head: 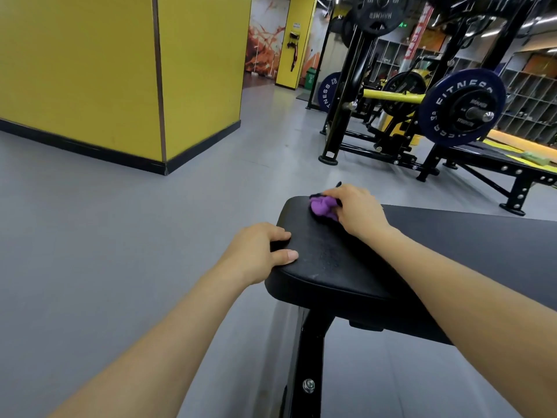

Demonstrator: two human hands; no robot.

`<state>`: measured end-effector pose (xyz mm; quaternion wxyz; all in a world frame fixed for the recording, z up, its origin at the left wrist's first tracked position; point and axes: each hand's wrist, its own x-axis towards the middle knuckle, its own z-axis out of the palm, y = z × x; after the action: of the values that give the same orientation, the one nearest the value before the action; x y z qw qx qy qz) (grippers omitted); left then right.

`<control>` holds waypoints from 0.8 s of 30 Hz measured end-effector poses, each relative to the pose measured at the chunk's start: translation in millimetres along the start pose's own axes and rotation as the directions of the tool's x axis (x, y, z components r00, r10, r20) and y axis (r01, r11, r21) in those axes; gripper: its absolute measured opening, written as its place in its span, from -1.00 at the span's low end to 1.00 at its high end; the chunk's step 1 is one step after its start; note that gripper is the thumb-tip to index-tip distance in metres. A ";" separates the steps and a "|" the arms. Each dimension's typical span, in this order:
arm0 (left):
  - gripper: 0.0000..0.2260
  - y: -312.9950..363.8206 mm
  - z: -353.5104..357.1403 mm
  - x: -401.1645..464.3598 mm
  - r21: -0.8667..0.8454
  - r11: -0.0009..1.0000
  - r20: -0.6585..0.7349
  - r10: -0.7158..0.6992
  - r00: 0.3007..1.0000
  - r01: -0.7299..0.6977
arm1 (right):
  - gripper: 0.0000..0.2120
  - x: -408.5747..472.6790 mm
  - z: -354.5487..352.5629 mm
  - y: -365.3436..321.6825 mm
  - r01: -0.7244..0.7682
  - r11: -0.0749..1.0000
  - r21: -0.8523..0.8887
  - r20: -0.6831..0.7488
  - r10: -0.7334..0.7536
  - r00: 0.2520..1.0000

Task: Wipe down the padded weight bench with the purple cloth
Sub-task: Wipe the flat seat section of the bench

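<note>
A view from the person's head looks down at two bare forearms reaching over the end of a black padded bench (337,267), the worktop here. The right hand (357,211) is curled over a bunched purple cloth (323,208) and presses it against the pad near the far corner of the bench end; the cloth sits on top of the padding, partly hidden under the fingers, with a dark edge of fabric poking out beyond them. The left hand (259,251) grips the near-left edge of the pad, thumb lying on top and fingers wrapped over the side, most likely to steady the body or the bench while the other arm scrubs. Balling the cloth up probably gives firmer pressure on a small patch. The pad's surface is smooth black vinyl with a faint dusty or scuffed patch between the two hands, which suggests wiping has reached only the end section, with the long run of padding to the right seemingly not yet covered. Below the pad a black metal leg (312,351) with a bolt drops to the floor. The room is a gym: grey rubber floor (105,236), a yellow pillar (120,70) with a black base on the left, and behind the bench a black rack (349,86) carrying a barbell loaded with blue plates (461,107) marked with white lettering. A second flat bench and open cubby shelving stand further back on the right.
</note>
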<state>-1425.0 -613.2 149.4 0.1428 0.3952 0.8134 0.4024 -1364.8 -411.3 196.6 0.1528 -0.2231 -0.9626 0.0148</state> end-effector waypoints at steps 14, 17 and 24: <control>-0.75 -3.0 -7.1 -14.8 -0.141 0.980 -0.127 -0.156 0.980 0.138 | -0.62 0.0 5.0 -54.8 0.124 0.963 0.239 0.193 -0.173 0.966; -0.83 -10.9 -14.5 -24.2 -0.158 0.969 -0.169 -0.217 0.961 0.191 | -0.63 -29.2 -1.1 -63.9 0.206 0.937 0.283 0.209 -0.270 0.940; -0.80 -2.5 -17.7 -34.3 -0.108 0.977 -0.181 -0.201 0.963 0.183 | -0.62 -98.9 -27.3 -59.0 0.300 0.891 0.340 0.165 -0.370 0.914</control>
<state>-1413.9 -649.8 155.7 0.1203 0.2672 0.8388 0.4589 -1297.2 -508.4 199.9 0.0758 -0.0230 -0.9834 0.1631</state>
